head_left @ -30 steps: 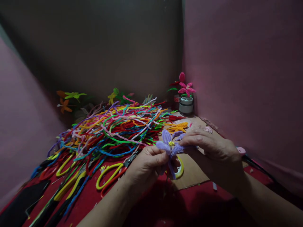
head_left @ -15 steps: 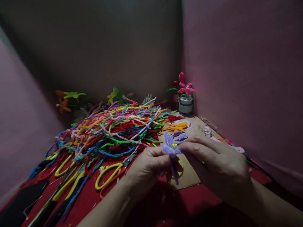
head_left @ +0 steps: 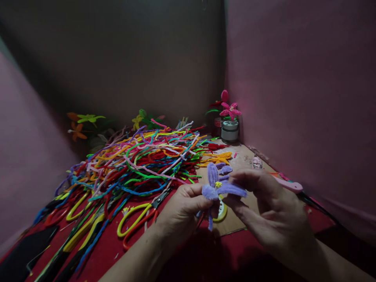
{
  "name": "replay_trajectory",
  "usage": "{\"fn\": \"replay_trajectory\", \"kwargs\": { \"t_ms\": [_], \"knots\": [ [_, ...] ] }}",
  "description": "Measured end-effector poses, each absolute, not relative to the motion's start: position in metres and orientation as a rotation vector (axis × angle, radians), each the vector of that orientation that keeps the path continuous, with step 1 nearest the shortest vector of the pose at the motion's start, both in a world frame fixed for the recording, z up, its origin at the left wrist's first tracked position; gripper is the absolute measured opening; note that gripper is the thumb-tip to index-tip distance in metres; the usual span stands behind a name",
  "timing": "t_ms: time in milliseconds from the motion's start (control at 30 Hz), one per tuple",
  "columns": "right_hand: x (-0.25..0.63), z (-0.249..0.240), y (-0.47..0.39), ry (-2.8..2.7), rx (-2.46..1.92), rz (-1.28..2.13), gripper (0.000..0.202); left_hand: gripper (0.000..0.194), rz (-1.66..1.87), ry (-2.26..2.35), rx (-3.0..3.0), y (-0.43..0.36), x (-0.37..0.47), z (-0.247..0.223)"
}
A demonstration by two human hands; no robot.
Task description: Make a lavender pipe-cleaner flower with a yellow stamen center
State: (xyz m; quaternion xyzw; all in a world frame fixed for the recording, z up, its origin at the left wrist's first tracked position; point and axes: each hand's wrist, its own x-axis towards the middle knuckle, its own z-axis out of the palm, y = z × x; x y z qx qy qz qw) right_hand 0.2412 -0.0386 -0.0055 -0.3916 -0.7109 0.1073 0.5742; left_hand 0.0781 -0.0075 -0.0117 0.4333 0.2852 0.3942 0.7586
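Note:
A purple pipe-cleaner flower (head_left: 212, 177) with a small yellow centre is pinched between the thumb and fingers of my left hand (head_left: 183, 209). One petal points up, one bends toward the left thumb, and another stretches out to the right. A purple strand hangs below. My right hand (head_left: 272, 209) is just right of the flower, thumb and fingers apart around the outstretched petal; whether they touch it is hard to tell. Behind the flower, loose purple petals (head_left: 225, 170) lie on a brown board (head_left: 239, 215). A round yellow-rimmed object (head_left: 222, 211) is partly hidden below the flower.
A large heap of colourful pipe cleaners (head_left: 147, 160) covers the left and middle of the red cloth (head_left: 100, 254). Yellow-and-red scissors (head_left: 133, 219) lie before it. A pink pipe-cleaner flower (head_left: 230, 111) stands in a grey pot (head_left: 229, 132) by the pink wall.
My right hand's fingers have spread and drawn back to the right from the flower. The right-hand petal now sticks out sideways in plain view. My left hand keeps its pinch.

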Motion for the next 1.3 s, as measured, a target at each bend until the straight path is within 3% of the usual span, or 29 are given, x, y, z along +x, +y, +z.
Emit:
{"fn": "replay_trajectory", "kwargs": {
  "t_ms": [200, 300, 700, 1067, 1300],
  "knots": [
    [0.238, -0.006, -0.035, -1.432, -0.879, 1.120, 0.021, 0.009, 0.810, 0.673, 1.006, -0.008, 0.077, -0.010],
    [0.237, -0.004, -0.032, -1.335, -0.816, 1.338, 0.021, 0.005, 0.779, 0.722, 1.032, -0.008, 0.076, -0.007],
    [0.234, -0.013, -0.038, -1.454, -0.699, 1.035, 0.006, 0.008, 0.669, 0.838, 1.042, -0.008, 0.076, -0.002],
    [0.238, -0.019, -0.030, -1.452, -0.657, 1.316, 0.017, 0.008, 0.599, 0.751, 0.952, -0.009, 0.078, -0.011],
    [0.231, -0.030, -0.028, -1.225, -0.624, 1.449, 0.021, 0.022, 0.799, 0.659, 1.015, -0.008, 0.080, -0.013]
  ]
}}
